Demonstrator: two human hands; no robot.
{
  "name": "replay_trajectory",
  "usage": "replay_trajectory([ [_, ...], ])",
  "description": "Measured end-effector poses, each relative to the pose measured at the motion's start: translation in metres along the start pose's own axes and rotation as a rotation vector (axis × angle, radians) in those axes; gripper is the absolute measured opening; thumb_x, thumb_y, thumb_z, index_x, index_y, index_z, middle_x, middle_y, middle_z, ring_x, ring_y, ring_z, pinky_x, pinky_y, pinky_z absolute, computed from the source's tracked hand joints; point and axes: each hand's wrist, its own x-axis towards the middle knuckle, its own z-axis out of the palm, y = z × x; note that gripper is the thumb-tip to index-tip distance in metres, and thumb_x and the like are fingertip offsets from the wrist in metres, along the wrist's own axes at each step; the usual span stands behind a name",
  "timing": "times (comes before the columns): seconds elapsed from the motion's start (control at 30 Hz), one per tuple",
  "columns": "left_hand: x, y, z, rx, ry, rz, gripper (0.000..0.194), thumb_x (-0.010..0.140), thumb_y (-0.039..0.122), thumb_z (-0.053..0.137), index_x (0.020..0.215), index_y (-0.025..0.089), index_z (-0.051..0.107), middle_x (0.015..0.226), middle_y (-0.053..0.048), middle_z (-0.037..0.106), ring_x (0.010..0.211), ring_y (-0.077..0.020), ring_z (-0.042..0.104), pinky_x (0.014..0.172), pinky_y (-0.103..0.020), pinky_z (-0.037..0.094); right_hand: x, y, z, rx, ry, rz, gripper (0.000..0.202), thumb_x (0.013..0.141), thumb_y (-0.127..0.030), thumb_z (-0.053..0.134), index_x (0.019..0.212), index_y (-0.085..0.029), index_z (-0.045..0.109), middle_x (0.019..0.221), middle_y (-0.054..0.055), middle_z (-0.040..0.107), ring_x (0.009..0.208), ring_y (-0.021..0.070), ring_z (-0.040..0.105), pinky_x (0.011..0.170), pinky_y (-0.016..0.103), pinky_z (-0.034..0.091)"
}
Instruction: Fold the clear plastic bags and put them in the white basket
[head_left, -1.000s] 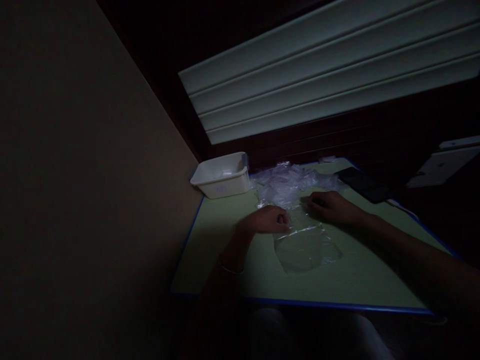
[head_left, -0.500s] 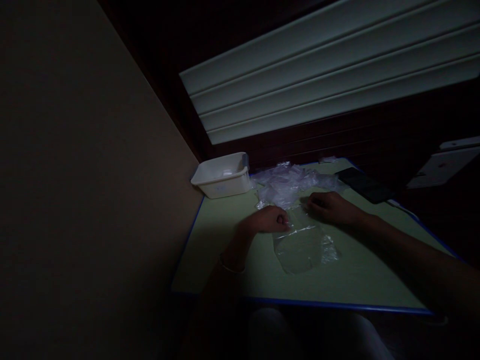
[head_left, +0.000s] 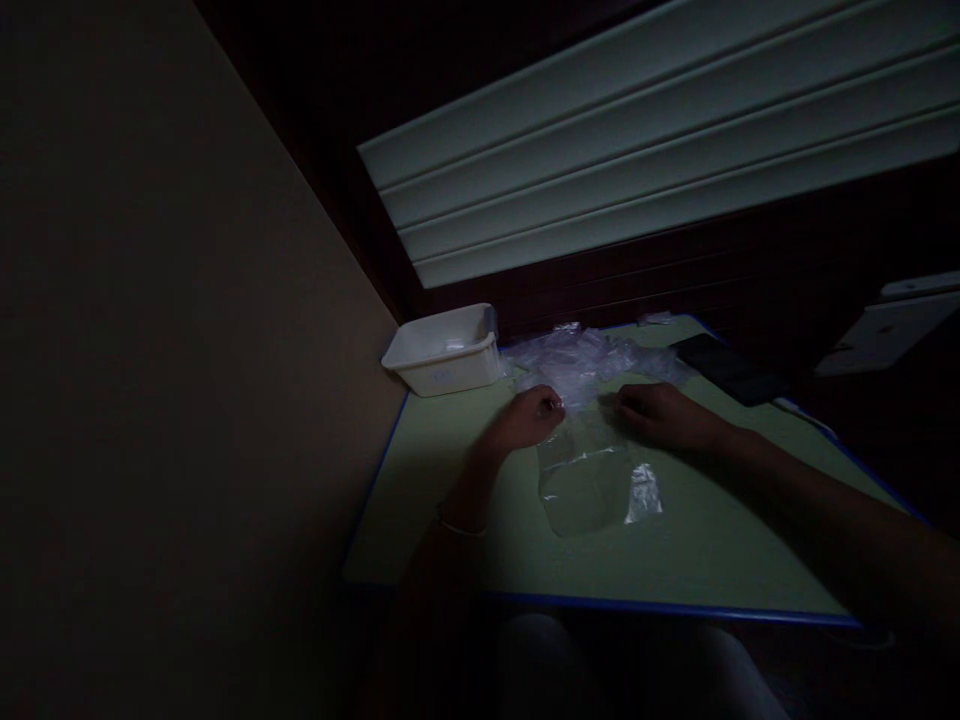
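A clear plastic bag (head_left: 589, 490) lies spread on the pale green table (head_left: 442, 480), its far edge between my two hands. My left hand (head_left: 531, 415) is closed on the bag's far left corner. My right hand (head_left: 649, 412) is closed at the far right corner, its fingertips pinched on the bag's edge. Beyond both hands lies a heap of crumpled clear plastic bags (head_left: 574, 360). The light is dim and the fingertips are hard to make out.
A white plastic bin (head_left: 454, 370) stands at the table's back left, by the wall. At the back right lies a dark flat device (head_left: 731, 370) with a pale cable beside it. A white panel (head_left: 889, 330) is at the far right.
My left hand has moved away from me and slightly left. The spread bag has shifted slightly left and away from me. My right hand has hardly moved.
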Motion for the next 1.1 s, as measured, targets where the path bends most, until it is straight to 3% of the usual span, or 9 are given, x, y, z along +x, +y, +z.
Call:
replay_trajectory([
  [0.17,0.003,-0.004,0.003,-0.259,0.061,-0.036,0.009,0.088,0.025,0.055,0.085,0.017,0.054,0.101,-0.008,0.07,0.085,-0.014,0.065,0.079,-0.028,0.049,0.0,-0.003,-0.001,0.051,-0.022,0.011,0.03,0.09,-0.041,0.045,0.081,-0.018,0.062,0.072,0.008,0.067,0.061,0.0192,0.058,0.058,0.03,0.039],
  [0.3,0.006,-0.006,0.005,-0.529,0.036,-0.124,0.01,0.089,0.024,0.054,0.084,0.018,0.047,0.08,-0.004,0.069,0.077,-0.0138,0.068,0.077,-0.029,0.052,0.0,-0.004,-0.001,0.109,-0.059,-0.012,0.028,0.089,-0.039,0.046,0.081,-0.018,0.061,0.069,0.005,0.065,0.059,0.0178,0.056,0.057,0.029,0.04],
  [0.43,0.008,-0.007,0.003,-0.597,0.014,-0.178,0.009,0.087,0.023,0.054,0.085,0.018,0.047,0.071,-0.001,0.067,0.064,-0.0124,0.067,0.066,-0.025,0.051,0.0,-0.005,0.0,0.197,-0.11,-0.028,0.027,0.089,-0.039,0.046,0.081,-0.018,0.061,0.065,0.002,0.062,0.057,0.0157,0.054,0.056,0.028,0.039],
  [0.63,0.006,-0.016,0.0,-0.429,0.014,-0.199,0.007,0.087,0.024,0.052,0.087,0.018,0.05,0.072,-0.002,0.068,0.063,-0.0128,0.066,0.062,-0.024,0.049,0.0,-0.005,0.001,0.183,-0.128,-0.058,0.027,0.089,-0.039,0.046,0.081,-0.018,0.06,0.066,0.002,0.061,0.057,0.0148,0.052,0.056,0.027,0.039],
  [0.83,0.004,-0.025,0.003,-0.07,0.091,-0.062,0.023,0.087,0.023,0.053,0.109,0.019,0.055,0.082,-0.001,0.067,0.072,-0.0134,0.063,0.068,-0.025,0.049,-0.001,-0.007,-0.001,0.065,-0.126,-0.103,0.024,0.089,-0.035,0.046,0.083,-0.017,0.061,0.069,0.004,0.064,0.059,0.0163,0.055,0.058,0.028,0.039],
  [1.1,0.01,-0.026,0.009,-0.11,0.248,0.016,0.03,0.087,0.015,0.055,0.117,0.017,0.054,0.097,-0.005,0.064,0.085,-0.0138,0.062,0.074,-0.025,0.051,-0.001,-0.006,0.0,0.066,-0.118,-0.123,0.022,0.089,-0.033,0.047,0.082,-0.017,0.06,0.07,0.005,0.063,0.059,0.0165,0.054,0.057,0.028,0.039],
])
